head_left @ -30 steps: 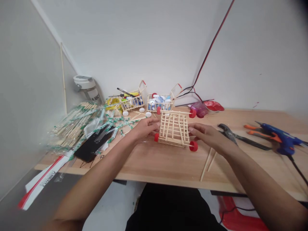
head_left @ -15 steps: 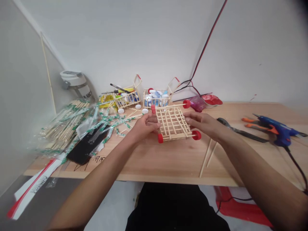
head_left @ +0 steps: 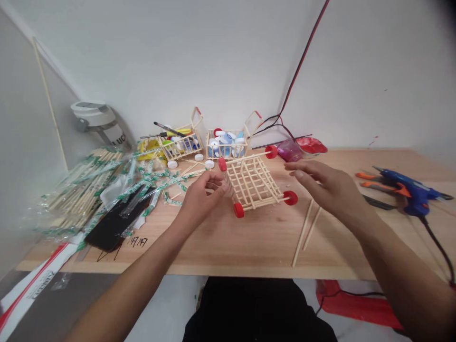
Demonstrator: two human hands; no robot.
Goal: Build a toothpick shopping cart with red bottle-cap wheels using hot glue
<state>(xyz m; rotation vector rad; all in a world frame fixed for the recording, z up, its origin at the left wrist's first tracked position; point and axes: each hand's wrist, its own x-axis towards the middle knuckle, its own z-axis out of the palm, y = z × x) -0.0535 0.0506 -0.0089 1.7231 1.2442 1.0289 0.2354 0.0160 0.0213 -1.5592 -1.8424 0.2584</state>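
Note:
A small shopping cart made of thin wooden sticks [head_left: 253, 183] lies upside down in front of me, its red bottle-cap wheels [head_left: 291, 197] turned upward. At its left side is my left hand [head_left: 204, 194], fingers loosely curved and thumb apart; the fingertips are very near the stick frame, and I cannot tell whether they touch it. My right hand [head_left: 326, 186] hovers to the right of the cart, clear of it, with fingers stretched out and nothing in them. Below that hand, two loose sticks [head_left: 302, 232] lie on the wooden table [head_left: 228, 251].
Two finished-looking stick carts [head_left: 227, 145] filled with bottle caps stand by the wall. Wrapped sticks [head_left: 85, 185], torn wrappers and a black phone [head_left: 116, 221] crowd the left. A blue glue gun [head_left: 409, 190] with a cable and orange-handled pliers [head_left: 379, 183] lie right.
My right hand has come off the cart and moved right. The cart has turned slightly, and my left hand has drawn back a little to the left.

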